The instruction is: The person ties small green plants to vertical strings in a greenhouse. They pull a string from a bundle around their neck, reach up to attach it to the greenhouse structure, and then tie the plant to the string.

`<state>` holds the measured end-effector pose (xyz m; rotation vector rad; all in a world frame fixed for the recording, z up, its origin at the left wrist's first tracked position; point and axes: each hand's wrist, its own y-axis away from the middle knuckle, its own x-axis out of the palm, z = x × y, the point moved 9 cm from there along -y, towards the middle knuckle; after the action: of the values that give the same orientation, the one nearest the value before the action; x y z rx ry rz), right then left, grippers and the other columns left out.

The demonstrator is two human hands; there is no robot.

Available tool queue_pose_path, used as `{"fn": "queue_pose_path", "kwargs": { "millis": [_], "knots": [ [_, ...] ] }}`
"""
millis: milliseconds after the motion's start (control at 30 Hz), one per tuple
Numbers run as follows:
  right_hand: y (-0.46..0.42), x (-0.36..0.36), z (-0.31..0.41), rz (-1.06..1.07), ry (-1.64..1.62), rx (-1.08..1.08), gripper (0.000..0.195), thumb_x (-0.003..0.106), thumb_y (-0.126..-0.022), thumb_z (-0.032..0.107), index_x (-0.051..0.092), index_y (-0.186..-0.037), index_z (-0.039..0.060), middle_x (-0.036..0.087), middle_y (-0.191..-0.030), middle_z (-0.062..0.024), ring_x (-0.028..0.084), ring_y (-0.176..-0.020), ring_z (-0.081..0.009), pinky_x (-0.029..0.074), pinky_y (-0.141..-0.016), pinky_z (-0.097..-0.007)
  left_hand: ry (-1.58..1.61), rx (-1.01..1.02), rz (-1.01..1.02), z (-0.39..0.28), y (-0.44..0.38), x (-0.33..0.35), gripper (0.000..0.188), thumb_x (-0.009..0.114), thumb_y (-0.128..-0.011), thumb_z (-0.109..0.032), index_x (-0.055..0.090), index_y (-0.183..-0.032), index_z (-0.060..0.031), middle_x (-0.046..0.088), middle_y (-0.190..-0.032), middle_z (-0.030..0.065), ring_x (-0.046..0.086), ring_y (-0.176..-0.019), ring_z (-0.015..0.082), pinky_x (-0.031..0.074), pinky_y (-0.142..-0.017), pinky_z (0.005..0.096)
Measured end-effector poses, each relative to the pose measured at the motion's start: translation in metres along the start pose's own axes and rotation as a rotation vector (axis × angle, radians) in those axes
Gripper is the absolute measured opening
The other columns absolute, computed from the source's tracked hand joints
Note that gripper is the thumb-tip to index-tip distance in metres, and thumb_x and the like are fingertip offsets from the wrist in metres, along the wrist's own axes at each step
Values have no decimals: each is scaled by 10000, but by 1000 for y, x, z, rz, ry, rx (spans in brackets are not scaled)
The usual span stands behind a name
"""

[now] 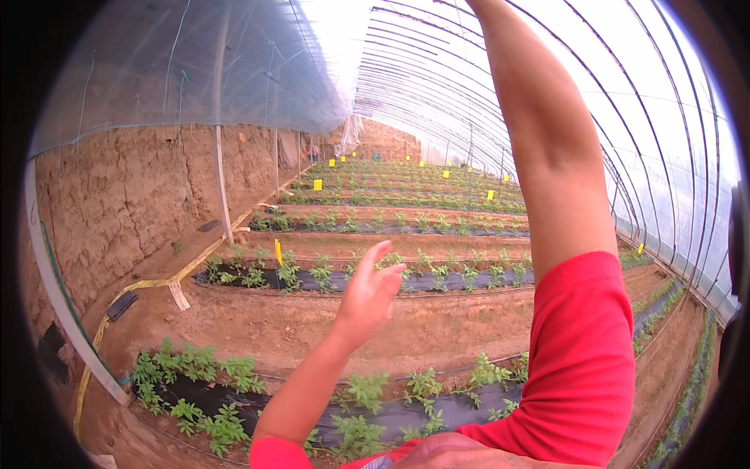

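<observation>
My left hand [370, 290] is raised in the middle of the view, its index finger stretched out and the other fingers partly bent and apart. I see nothing held in it. Behind it lie a bare soil path [281, 319] and a row of young leafy plants [321, 273] in black plastic mulch [422, 282]. My right arm [562, 152] reaches straight up past the top edge, so my right hand is out of view. Below me, larger leafy plants [366, 391] grow through a nearer strip of black mulch film [381, 417].
A wooden post [220, 182] and a leaning pale post [64, 293] stand at the left, before a cracked earthen wall [135, 193]. A yellow strip [193, 267] runs along the ground. Yellow cards [278, 252] stand among the rows. Curved greenhouse ribs [662, 117] arch at the right.
</observation>
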<state>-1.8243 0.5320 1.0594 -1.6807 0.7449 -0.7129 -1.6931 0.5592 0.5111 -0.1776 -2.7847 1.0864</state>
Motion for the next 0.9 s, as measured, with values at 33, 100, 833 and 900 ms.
{"fn": "queue_pose_path", "kwargs": {
  "millis": [33, 100, 833, 900],
  "knots": [
    [7, -5, 11, -5, 13, -20, 207, 581, -915, 197, 724, -870, 54, 705, -912, -229, 669, -881, -392, 506, -803, -500, 79, -38, 47, 4, -8, 10, 712, 614, -1004, -352, 255, -1530, -34, 349, -1531, 180, 566, -1240, 262, 516, -612, 245],
    [31, -19, 30, 79, -41, 28, 190, 584, -906, 181, 728, -876, 61, 713, -932, -218, 668, -897, -395, 508, -815, -501, 180, -50, 106, 8, -21, 26, 698, 606, -1007, -358, 260, -1530, -51, 374, -1510, 180, 556, -1260, 276, 525, -618, 249],
    [13, 28, 29, -9, 571, -321, 144, 580, -852, 21, 711, -794, 18, 715, -825, -213, 715, -814, -367, 581, -716, -459, 277, 284, 61, -28, -23, -21, 210, 593, -1008, -126, 607, -1162, 17, 562, -721, 30, 565, -689, 156, 456, -659, 286],
    [13, 28, 24, -64, 576, -373, 131, 565, -861, 13, 693, -835, 10, 713, -813, -214, 718, -794, -363, 586, -690, -444, 295, 301, 19, -32, -25, -30, 193, 594, -1012, -143, 609, -1120, 15, 545, -695, 22, 541, -660, 145, 444, -630, 285]
  ]
}}
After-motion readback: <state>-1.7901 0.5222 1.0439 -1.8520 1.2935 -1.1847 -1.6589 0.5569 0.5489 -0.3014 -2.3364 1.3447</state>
